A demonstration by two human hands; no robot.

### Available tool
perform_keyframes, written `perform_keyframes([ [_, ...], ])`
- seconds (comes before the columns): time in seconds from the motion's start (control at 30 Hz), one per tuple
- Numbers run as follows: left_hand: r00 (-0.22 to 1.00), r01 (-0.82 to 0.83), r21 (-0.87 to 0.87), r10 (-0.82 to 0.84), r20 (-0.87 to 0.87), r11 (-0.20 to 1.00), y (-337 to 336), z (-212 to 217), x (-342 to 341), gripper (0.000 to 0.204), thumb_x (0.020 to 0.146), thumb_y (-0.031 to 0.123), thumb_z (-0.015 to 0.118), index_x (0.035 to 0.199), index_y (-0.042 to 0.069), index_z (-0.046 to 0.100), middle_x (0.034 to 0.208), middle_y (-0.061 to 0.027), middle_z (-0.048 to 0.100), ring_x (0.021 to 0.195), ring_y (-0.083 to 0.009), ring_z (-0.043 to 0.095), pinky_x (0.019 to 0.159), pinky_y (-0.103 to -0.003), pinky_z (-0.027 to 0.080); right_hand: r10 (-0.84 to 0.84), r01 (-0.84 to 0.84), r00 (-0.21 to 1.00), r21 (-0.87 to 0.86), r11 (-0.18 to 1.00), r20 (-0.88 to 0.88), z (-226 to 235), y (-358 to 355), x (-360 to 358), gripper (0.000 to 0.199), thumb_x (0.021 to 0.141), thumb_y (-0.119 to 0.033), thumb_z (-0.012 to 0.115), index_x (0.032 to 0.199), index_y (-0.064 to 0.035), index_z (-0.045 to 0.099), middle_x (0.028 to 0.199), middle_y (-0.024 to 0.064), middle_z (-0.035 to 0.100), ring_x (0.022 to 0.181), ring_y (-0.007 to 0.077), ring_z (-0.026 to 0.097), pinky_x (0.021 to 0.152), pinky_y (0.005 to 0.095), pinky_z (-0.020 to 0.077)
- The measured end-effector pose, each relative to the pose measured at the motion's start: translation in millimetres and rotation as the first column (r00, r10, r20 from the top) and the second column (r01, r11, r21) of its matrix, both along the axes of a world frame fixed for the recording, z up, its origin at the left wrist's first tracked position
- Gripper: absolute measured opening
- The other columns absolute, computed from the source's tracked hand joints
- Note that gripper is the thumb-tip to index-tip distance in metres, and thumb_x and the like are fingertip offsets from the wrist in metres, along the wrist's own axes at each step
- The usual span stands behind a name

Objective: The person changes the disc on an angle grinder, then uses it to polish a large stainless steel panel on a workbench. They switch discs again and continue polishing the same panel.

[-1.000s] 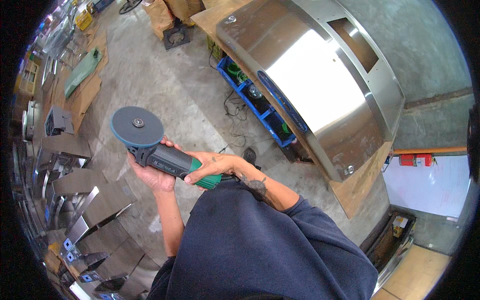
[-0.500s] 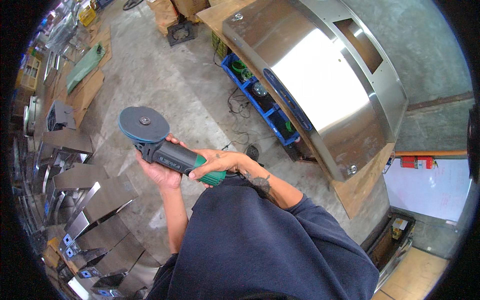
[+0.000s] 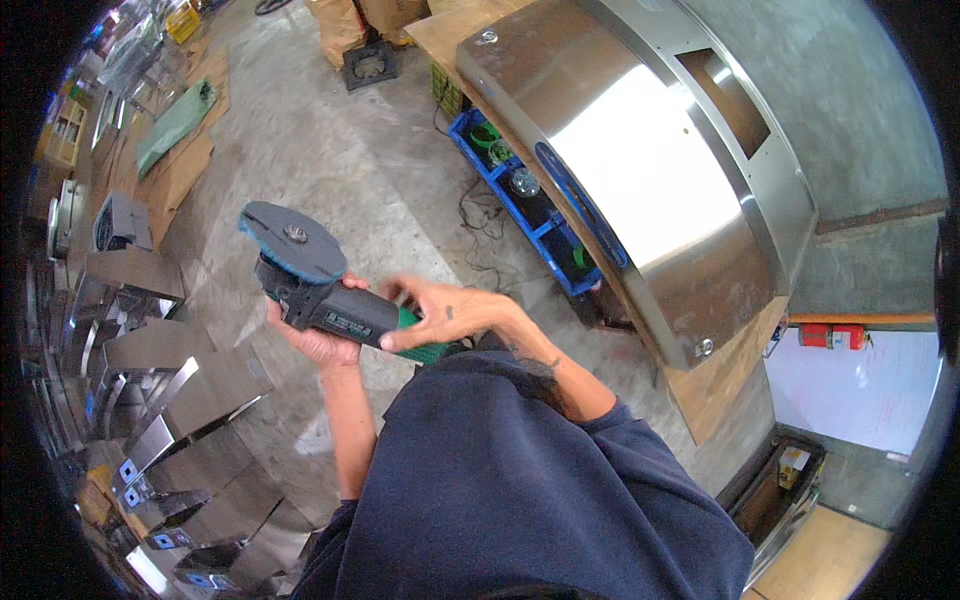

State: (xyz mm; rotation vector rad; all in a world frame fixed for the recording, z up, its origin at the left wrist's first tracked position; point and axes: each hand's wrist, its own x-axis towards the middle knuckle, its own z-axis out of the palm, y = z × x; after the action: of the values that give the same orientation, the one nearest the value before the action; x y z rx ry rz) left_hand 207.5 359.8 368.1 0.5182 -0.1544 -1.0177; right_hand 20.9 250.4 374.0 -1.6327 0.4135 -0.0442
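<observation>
Head view: the grinder [image 3: 335,290] sits a little left of centre, its disc [image 3: 293,240] pointing toward 10 o'clock and its green tail toward 4 o'clock. The left hand [image 3: 318,338] is wrapped from below around the dark body just behind the head, fingers closed on it. The right hand [image 3: 450,315] lies over the green rear grip with fingers loosely spread and blurred, so it touches the tool but is not fully clenched. To handle this well, I judge both hands should close firmly before the disc meets anything, with the disc face kept turned away from the body and the cord trailing clear behind. The grinder has a black gear head, a dark barrel with a label and a green rear; the disc is flat, grey, round, with a blue edge and a metal nut in the middle. At 1 o'clock a curved steel panel [image 3: 650,180] rests on boards; at 8 o'clock folded steel parts [image 3: 150,350] stand on the concrete floor [image 3: 340,170].
</observation>
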Motion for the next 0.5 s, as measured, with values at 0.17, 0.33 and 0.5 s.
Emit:
perform_keyframes([
  [0.17,0.987,-0.016,0.074,0.004,0.162,0.997,9,-2,10,0.079,0.097,0.067,0.053,0.150,0.009,0.053,0.137,-0.0159,0.066,0.117,-0.0336,0.068,0.102,-0.054,0.054,-0.256,0.405,0.901,-0.467,0.786,0.350,120,2,38,0.095,0.095,-0.053,0.075,0.155,0.0103,0.038,0.149,0.0339,0.053,0.137,0.0443,0.057,0.112,0.0465,0.0496],
  [0.33,0.996,-0.087,0.099,0.083,0.038,0.991,-7,20,-23,0.076,0.099,0.064,0.051,0.157,0.014,0.049,0.152,-0.0083,0.058,0.141,-0.0274,0.055,0.120,-0.048,0.043,-0.295,0.522,0.853,-0.689,0.503,0.432,98,18,77,0.052,0.101,-0.020,0.064,0.140,0.0121,0.054,0.127,0.0275,0.068,0.108,0.0424,0.070,0.091,0.0480,0.0582],
  [0.5,0.998,-0.053,0.127,0.057,-0.025,0.990,2,3,-25,0.076,0.099,0.066,0.050,0.155,0.014,0.050,0.151,-0.0069,0.058,0.139,-0.0274,0.056,0.118,-0.048,0.045,-0.254,0.635,0.767,-0.642,0.430,0.589,76,20,78,0.057,0.096,-0.014,0.066,0.143,0.0130,0.051,0.129,0.0288,0.067,0.107,0.0453,0.070,0.089,0.0500,0.0589],
])
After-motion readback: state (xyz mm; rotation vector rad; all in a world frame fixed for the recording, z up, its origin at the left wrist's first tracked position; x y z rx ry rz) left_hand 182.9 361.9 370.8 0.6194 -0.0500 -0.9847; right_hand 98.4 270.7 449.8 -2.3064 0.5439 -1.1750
